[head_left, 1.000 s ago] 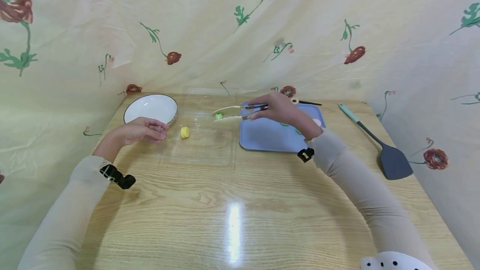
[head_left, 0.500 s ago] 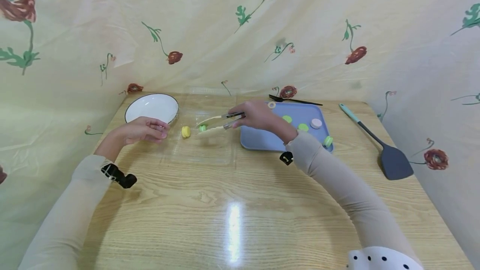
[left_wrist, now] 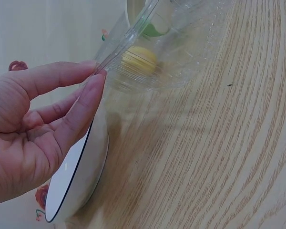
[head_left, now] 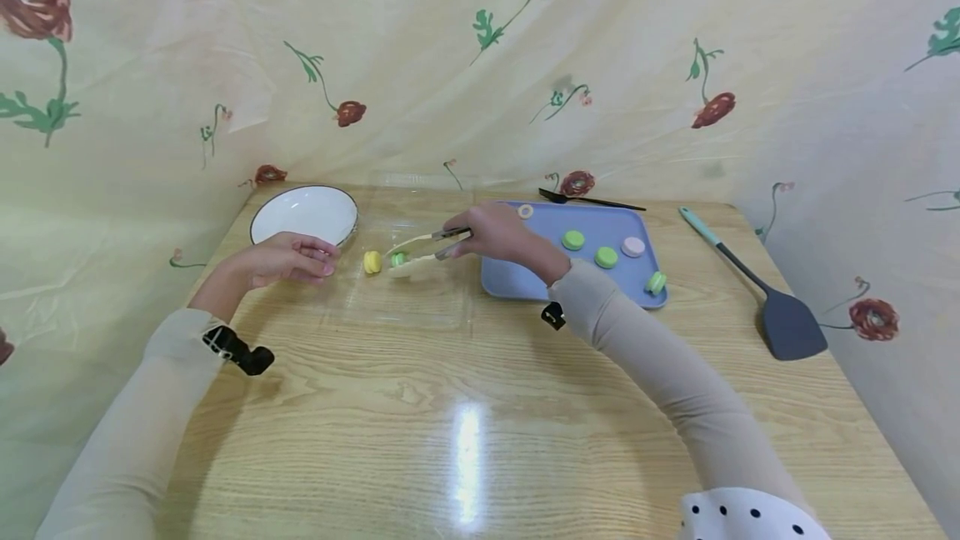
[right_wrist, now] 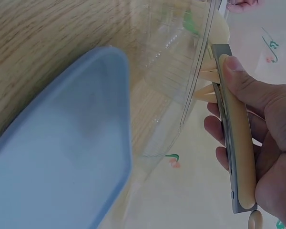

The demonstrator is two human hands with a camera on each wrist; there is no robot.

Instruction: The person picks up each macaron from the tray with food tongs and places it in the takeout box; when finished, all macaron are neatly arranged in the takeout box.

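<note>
In the left wrist view my left hand (left_wrist: 47, 109) pinches the rim of a clear plastic container (left_wrist: 200, 43) between thumb and fingers. A yellow macaron (head_left: 372, 262) stands on edge inside it. My right hand (head_left: 491, 232) grips the handle of a pair of tongs (right_wrist: 240, 148) with cream-coloured tips. Between those tips is a green macaron (head_left: 398, 259), low in the container just right of the yellow one. Whether it touches the container floor is hard to tell. In the left wrist view the container wall and a tong tip partly cover the green macaron (left_wrist: 157, 27).
Right of the container, a blue tray (head_left: 517, 277) bears several green macarons (head_left: 573, 240) and a pale pink one (head_left: 633, 247). A black fork (head_left: 592, 202) lies behind it. At the far right rests a spatula (head_left: 792, 326). A white bowl (head_left: 303, 215) stands behind my left hand.
My right hand has moved left with the tongs, bringing the green macaron beside the yellow one. More of the tray has come into sight. My left hand stays at the container rim.
</note>
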